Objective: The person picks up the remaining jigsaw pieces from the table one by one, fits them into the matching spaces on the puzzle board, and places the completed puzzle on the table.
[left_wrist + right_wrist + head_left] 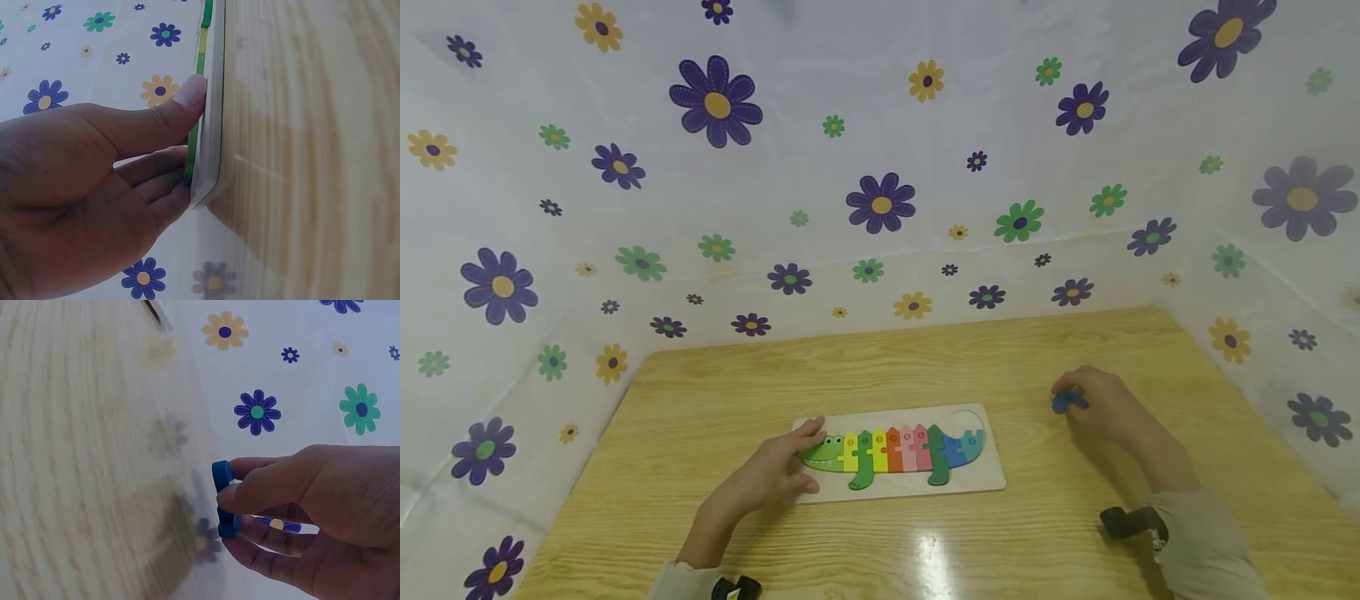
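A wooden crocodile puzzle board (895, 492) lies flat on the table, its colourful numbered pieces (893, 450) set in a row from green head to blue tail. Above the tail, at the upper right, a curved recess shows bare wood. My left hand (767, 471) rests on the board's left end, thumb and fingertips touching it beside the crocodile's head (823, 454). Right of the board, just above the table, my right hand (1101, 404) pinches a small blue puzzle piece (223, 472) between thumb and fingers. The fingers partly hide that piece.
The wood-grain table (850, 367) extends around the board. A white flower-print sheet (880, 125) encloses its back and sides. Each wrist wears a dark camera mount, the right one (1131, 523) near the sleeve cuff.
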Demonstrator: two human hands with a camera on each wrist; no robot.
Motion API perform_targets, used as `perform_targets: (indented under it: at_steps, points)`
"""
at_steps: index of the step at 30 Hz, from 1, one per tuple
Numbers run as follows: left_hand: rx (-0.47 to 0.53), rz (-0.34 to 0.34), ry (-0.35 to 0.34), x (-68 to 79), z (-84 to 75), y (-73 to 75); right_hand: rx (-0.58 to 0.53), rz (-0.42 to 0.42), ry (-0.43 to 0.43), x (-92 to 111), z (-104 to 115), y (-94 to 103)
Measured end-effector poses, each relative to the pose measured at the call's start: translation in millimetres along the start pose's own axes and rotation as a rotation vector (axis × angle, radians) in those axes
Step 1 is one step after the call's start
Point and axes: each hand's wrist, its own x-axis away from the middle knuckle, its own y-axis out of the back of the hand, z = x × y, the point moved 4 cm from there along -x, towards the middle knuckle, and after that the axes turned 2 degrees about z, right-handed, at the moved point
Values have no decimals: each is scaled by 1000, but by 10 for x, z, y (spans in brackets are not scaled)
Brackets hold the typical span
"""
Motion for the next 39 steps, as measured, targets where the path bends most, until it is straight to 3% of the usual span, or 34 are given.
perform_targets:
  at_steps: [10,23,31,39]
  points:
    - [3,1,5,-10,3,20,-52,-38,-36,1,73,136]
    - [12,4,24,-14,12,-8,-116,-96,47,14,155,237]
    - [10,3,12,-19,36,-20,-135,-136,49,56,192,291]
    - [12,8,6,-24,51,-34,-210,-122,29,75,217,314]
